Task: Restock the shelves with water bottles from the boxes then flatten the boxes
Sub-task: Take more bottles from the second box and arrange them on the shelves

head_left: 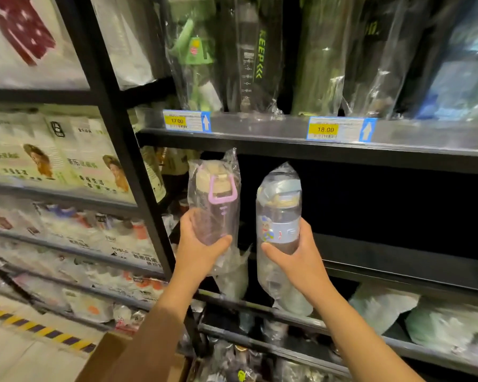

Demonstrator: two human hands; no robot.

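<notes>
Head camera looks down along two bare arms at a black store rack. The left grip (202, 245) is wrapped round the lower part of a purple bottle (213, 205), with the thumb in front. This bottle is inside a clear plastic bag, stands upright, and has a cream lid with a purple loop handle. The right grip (301, 257) is wrapped round a blue bottle (278, 216), also in a clear bag, with a little cartoon picture on a blue band. Both bottles are held up in the air, side by side but not touching, in front of the dark middle shelf (398, 260). Their tops are just under the upper shelf (260, 125). That shelf has two price tags, a 17.00 tag (186, 121) and an 18.00 tag (341, 129). On it stand more bagged bottles, among them a green bottle (195, 51) and a black bottle (255, 56) with the word KEEP. The shelves below hold more things in bags. A brown cardboard box (116, 359) sits low down, beside the left arm. To the left is another rack full of white packets (75, 161). Striped tape (39, 329), yellow and purple, runs across the floor.
</notes>
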